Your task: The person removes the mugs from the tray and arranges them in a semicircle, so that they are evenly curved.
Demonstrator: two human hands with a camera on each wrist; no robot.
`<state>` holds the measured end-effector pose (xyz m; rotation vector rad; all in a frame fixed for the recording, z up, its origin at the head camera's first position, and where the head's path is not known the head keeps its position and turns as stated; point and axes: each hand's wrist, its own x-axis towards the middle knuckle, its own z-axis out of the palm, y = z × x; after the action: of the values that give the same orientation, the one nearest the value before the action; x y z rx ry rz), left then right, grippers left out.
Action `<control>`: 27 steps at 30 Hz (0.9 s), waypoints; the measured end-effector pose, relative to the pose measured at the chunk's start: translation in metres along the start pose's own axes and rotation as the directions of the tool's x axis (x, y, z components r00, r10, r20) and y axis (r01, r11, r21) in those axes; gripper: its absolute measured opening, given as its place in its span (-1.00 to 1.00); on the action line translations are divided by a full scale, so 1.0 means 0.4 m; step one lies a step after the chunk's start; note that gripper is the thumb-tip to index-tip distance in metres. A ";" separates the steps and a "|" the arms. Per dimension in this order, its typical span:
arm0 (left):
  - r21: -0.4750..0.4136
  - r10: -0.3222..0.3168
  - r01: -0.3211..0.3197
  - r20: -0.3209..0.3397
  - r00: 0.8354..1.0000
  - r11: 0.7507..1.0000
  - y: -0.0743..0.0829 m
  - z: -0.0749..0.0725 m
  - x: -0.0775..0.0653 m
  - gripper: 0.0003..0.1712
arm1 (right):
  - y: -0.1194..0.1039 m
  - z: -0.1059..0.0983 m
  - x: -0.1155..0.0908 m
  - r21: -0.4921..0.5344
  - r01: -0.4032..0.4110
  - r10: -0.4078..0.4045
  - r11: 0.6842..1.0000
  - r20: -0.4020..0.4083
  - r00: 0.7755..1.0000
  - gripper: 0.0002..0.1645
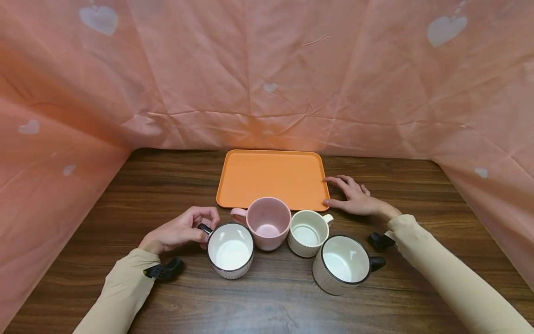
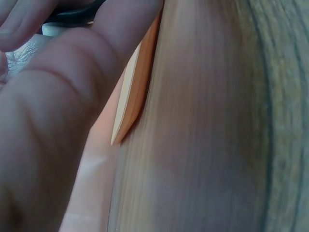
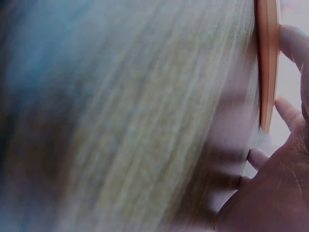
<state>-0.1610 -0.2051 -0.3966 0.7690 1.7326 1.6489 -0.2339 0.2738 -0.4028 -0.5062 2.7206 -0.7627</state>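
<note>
My left hand (image 1: 186,228) pinches the black handle of a white ribbed mug (image 1: 232,250) with a dark rim. In the left wrist view, its fingers (image 2: 72,58) curl by the dark handle. My right hand (image 1: 354,198) reaches to the right side of an orange tray (image 1: 271,181), thumb and index fingertip at its rim, fingers spread. The right wrist view shows fingertips (image 3: 288,112) against the tray edge (image 3: 269,63). A pink mug (image 1: 268,223) stands at the tray's front edge, between the dark-rimmed mug and a small cream ribbed cup (image 1: 308,233).
A larger white mug (image 1: 341,265) with a black rim and handle stands front right, below my right wrist. The dark wooden table (image 1: 267,306) is enclosed at the back and sides by pink cloth (image 1: 292,69) with pale hearts.
</note>
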 end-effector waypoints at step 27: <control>0.094 0.008 -0.007 -0.010 1.000 0.996 -0.004 -0.002 0.029 -0.76 | 0.009 0.006 -0.003 0.009 0.017 -0.017 1.000 -0.036 0.999 -0.13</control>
<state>-0.1690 -0.1966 -0.3988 0.8130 1.8269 1.5884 -0.2328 0.2761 -0.4064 -0.5187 2.7473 -0.7960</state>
